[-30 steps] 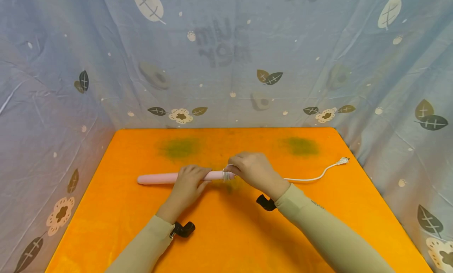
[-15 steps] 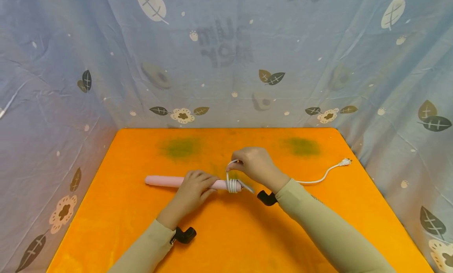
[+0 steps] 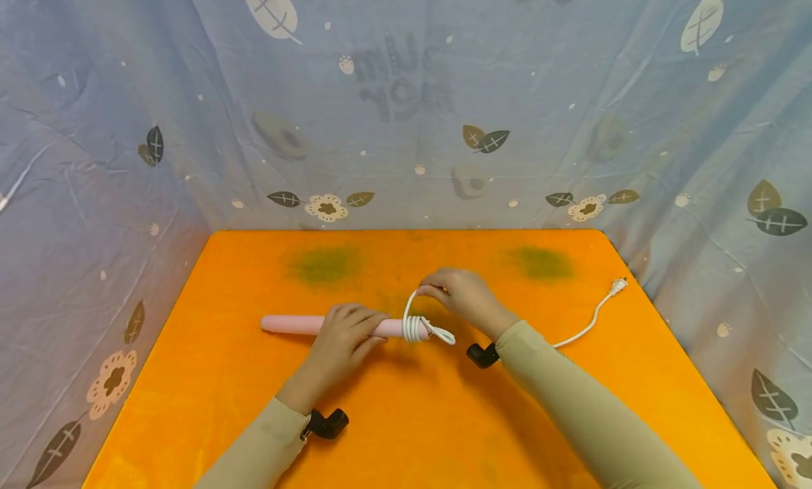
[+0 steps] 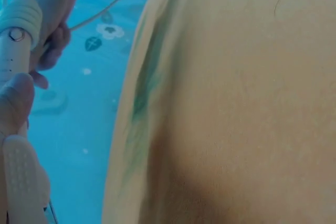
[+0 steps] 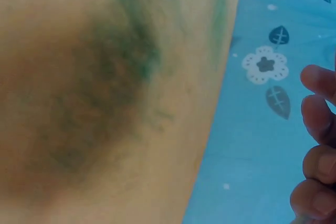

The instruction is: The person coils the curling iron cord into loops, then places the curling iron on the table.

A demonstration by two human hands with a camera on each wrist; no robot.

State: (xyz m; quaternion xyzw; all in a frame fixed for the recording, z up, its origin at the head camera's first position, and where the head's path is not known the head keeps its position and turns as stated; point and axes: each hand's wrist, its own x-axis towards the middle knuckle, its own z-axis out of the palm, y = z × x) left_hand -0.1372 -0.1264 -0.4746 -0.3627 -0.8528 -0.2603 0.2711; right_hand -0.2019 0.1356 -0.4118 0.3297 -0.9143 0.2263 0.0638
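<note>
Gripping a pink wand (image 3: 294, 325) with the left hand (image 3: 342, 334), near the middle of an orange table (image 3: 406, 418), and pinching a raised stretch of white cord (image 3: 415, 328) between thumb and fingers of the right hand (image 3: 466, 299). Showing several turns of cord round the wand's right end, just beside a round button (image 4: 17, 34), plus a loose loop (image 3: 444, 333) by the tip. Trailing out from behind the right sleeve (image 3: 583, 397) to a plug (image 3: 618, 286) near the table's right edge. Hard to judge any contact between wand and table. Judging by the turns, probably partway through wrapping: hold the wand steady, keep the raised stretch lightly taut, lay each turn flat beside its neighbour without crossing, and stay off the button. Watch the loose loop, apt to snag or slacken the coil.
</note>
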